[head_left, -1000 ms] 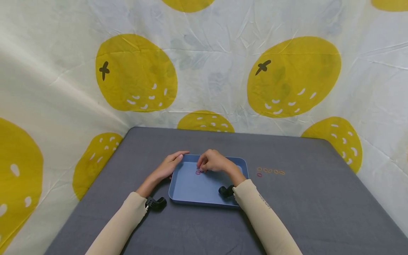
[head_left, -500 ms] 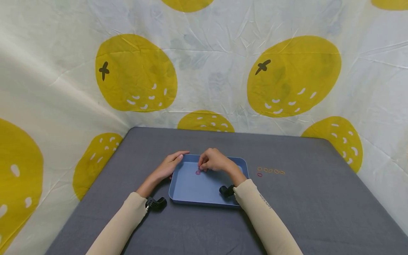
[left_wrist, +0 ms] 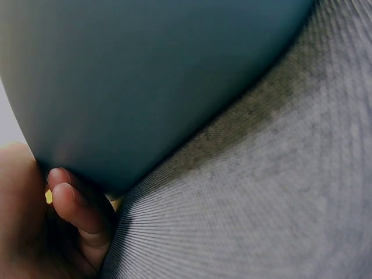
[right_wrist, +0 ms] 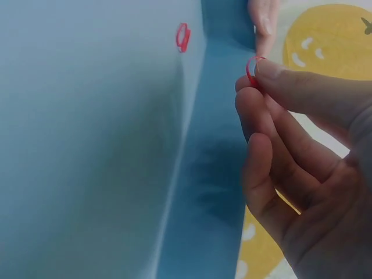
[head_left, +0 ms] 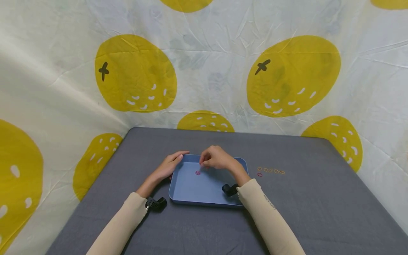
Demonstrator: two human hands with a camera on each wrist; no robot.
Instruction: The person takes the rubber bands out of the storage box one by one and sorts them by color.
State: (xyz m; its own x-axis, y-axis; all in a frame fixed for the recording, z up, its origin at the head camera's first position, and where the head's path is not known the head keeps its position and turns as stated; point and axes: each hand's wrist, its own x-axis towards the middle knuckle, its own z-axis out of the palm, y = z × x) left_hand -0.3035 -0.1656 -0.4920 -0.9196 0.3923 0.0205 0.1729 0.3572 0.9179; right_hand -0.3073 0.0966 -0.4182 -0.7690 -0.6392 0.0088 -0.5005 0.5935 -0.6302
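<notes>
My left hand [head_left: 169, 166] grips the left side of a shallow blue tray [head_left: 191, 191], its thumb at the rim near the far left corner. Curled fingers [left_wrist: 75, 209] lie against the tray's outer side in the left wrist view. Above the tray's far part, my right hand [head_left: 216, 158] pinches a small red rubber band [right_wrist: 251, 71] between thumb and forefinger; the other fingers are loosely bent. On the tray floor below lies red rubber band material [head_left: 198, 173], looking like two overlapping loops. It also shows in the right wrist view, left of the hand.
Right of the tray, several orange rubber bands [head_left: 270, 170] lie in a row on the grey tabletop [head_left: 318, 198]. A single red rubber band [head_left: 259, 174] sits just in front of the row's left end. Behind the table hangs a fruit-patterned cloth [head_left: 210, 81].
My right hand has risen slightly off the tray floor and shifted a little right, away from the red loops lying there. The left hand and the tray have stayed put.
</notes>
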